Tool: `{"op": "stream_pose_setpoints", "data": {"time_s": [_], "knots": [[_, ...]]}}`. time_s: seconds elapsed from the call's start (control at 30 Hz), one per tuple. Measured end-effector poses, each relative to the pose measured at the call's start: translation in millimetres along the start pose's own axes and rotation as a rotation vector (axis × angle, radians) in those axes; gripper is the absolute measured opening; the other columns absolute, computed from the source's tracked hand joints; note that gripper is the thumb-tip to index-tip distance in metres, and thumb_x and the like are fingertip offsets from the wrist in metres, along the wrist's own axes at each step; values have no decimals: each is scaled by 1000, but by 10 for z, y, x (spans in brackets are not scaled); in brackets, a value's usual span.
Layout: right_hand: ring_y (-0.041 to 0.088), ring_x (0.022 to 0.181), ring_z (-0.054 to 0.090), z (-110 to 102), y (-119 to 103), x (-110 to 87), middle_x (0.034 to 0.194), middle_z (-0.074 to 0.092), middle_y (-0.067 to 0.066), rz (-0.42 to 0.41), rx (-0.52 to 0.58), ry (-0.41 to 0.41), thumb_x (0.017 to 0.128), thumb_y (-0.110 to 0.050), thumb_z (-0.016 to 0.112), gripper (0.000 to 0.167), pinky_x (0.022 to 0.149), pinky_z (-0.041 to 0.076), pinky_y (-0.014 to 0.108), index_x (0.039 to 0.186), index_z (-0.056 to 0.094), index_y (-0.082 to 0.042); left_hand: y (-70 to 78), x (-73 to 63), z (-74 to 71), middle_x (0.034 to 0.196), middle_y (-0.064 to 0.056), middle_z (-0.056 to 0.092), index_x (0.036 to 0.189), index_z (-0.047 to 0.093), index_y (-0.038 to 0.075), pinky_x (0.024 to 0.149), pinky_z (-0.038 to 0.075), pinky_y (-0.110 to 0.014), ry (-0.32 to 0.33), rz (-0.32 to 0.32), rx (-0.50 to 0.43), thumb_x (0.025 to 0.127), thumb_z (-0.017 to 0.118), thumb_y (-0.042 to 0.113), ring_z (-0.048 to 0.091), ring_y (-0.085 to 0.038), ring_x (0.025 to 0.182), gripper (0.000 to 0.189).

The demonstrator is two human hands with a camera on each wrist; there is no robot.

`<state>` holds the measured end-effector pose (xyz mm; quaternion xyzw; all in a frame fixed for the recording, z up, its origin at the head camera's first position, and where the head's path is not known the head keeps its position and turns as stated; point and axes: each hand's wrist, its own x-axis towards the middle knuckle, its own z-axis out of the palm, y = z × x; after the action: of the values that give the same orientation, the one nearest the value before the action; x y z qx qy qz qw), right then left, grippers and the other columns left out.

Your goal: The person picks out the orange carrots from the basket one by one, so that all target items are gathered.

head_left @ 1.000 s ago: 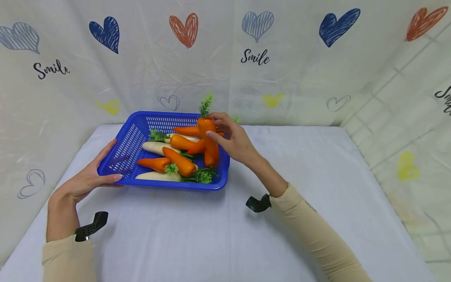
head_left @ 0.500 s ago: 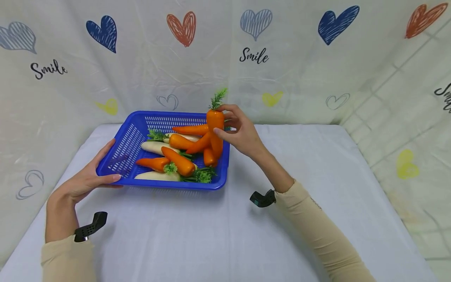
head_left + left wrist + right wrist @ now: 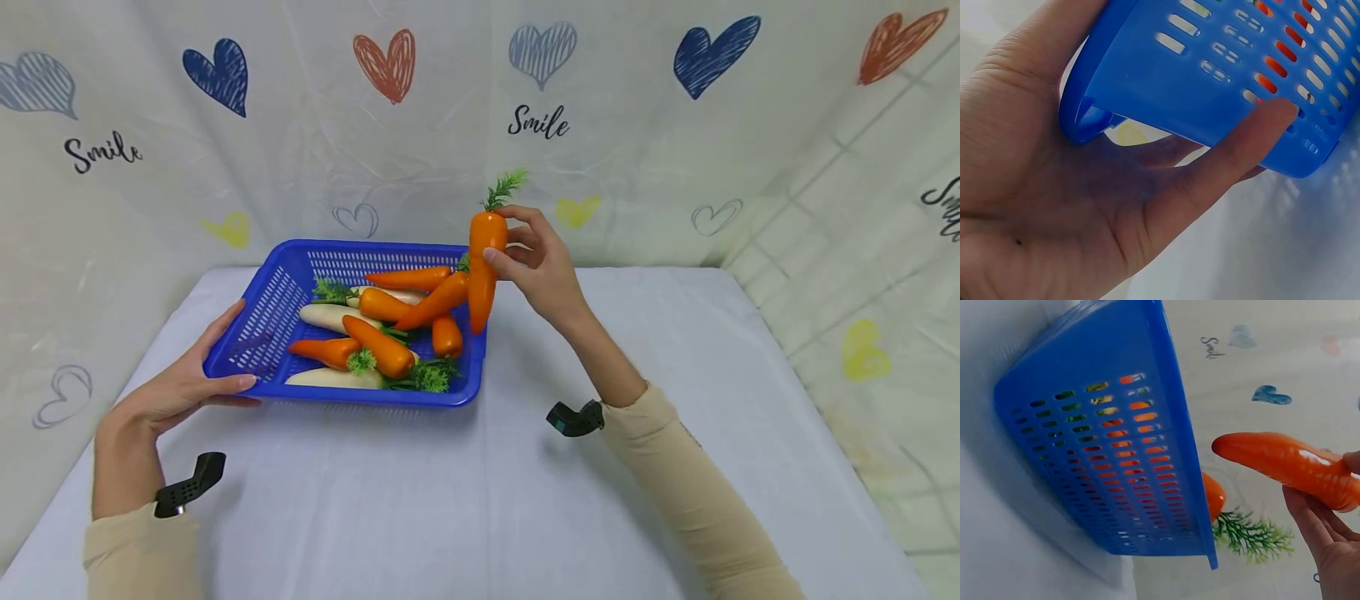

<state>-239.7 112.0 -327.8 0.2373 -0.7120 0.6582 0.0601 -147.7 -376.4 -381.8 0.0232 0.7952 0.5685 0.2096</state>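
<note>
My right hand (image 3: 543,267) pinches an orange carrot (image 3: 483,267) near its leafy top, tip pointing down. In the head view the carrot overlaps the right rim of the blue plastic basket (image 3: 375,397); the right wrist view shows its tip (image 3: 1225,445) just beyond the basket wall (image 3: 1079,369), apart from it. My left hand (image 3: 176,387) grips the basket's left corner, thumb on the front rim; in the left wrist view a finger lies along the perforated wall (image 3: 1154,81). Inside the basket lie several carrots (image 3: 378,346) and a few white radishes (image 3: 337,377), some partly covered.
A white cloth (image 3: 420,500) covers the table. Behind it hangs a pale curtain (image 3: 450,167) printed with hearts and the word Smile. Black wrist cameras (image 3: 576,418) sit on both sleeves, near the tabletop.
My right hand has lifted the carrot up and to the right, from over the basket's contents to its right rim. The left hand and basket have stayed nearly in place.
</note>
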Motion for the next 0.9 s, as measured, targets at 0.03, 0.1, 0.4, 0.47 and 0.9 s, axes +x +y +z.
{"op": "stream_pose_setpoints", "data": {"time_s": [0.03, 0.1, 0.4, 0.47, 0.9], "knots": [[24, 103, 73, -24, 1, -6, 123, 65, 18, 6, 3, 7, 99, -13, 70, 50, 82, 65, 31, 145, 53, -19, -6, -4, 3, 167, -28, 0, 159, -9, 60, 89, 64, -49, -3, -1, -4, 99, 68, 12, 60, -17, 114, 109], [23, 104, 73, -70, 1, -17, 124, 65, 17, 19, 11, 18, 99, -13, 70, 50, 81, 65, 31, 146, 53, -19, -17, -11, 6, 167, -29, -1, 159, -10, 59, 89, 64, -49, -11, 3, -1, 99, 68, 12, 60, -19, 114, 108], [20, 101, 72, -253, 16, -42, 120, 66, 14, 33, -23, 37, 99, -15, 69, 49, 81, 63, 27, 146, 53, -19, -1, -4, -4, 167, -28, -2, 158, -8, 61, 91, 62, -53, -16, 0, 21, 99, 67, 13, 55, -28, 120, 107], [20, 100, 71, -292, 38, -50, 119, 66, 12, 33, -19, 42, 99, -15, 69, 49, 81, 63, 26, 145, 53, -18, 6, -4, -8, 167, -27, -4, 158, -8, 62, 92, 62, -52, -19, -6, 21, 99, 67, 12, 51, -37, 126, 108], [16, 97, 72, -499, 172, -135, 113, 66, 4, 96, -42, 81, 100, -19, 69, 49, 82, 63, 24, 146, 51, -20, 3, 5, -16, 168, -28, -15, 159, -9, 60, 88, 62, -28, -13, -15, 7, 99, 68, 12, 25, -57, 141, 108]]}}
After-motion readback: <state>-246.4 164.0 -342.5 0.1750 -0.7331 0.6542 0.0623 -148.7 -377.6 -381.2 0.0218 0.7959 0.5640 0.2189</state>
